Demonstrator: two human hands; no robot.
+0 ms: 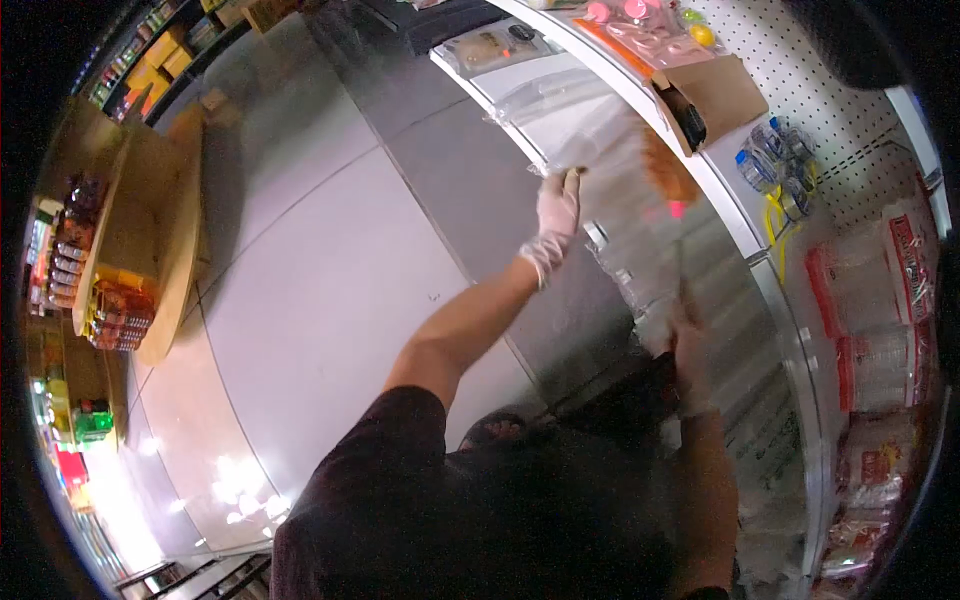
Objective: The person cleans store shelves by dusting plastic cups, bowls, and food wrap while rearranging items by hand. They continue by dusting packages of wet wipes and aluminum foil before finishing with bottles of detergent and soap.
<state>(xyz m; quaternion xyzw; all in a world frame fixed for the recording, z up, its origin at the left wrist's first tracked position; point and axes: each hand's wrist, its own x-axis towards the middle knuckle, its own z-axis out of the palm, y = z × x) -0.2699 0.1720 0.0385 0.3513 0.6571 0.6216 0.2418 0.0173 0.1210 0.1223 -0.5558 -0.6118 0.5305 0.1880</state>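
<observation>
Dark shirt (480,520) lies nearest; beyond, blurred orange duster (668,170) spans the shelf (740,320), right hand (688,345) seemingly wrapped around its handle (680,260), presumably for reach. Left hand (558,212) is beside the shelf's front edge, grip unclear.

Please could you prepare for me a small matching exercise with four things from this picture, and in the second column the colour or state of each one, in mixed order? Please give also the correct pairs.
Column one
1. Left hand
2. Cardboard box
3. Small bottles
4. Upper plastic packs, far right

Column two
A. Clear and red
B. Brown
C. Wearing a whitish glove
D. Clear and blue

Right pairs: 1-C, 2-B, 3-D, 4-A
</observation>
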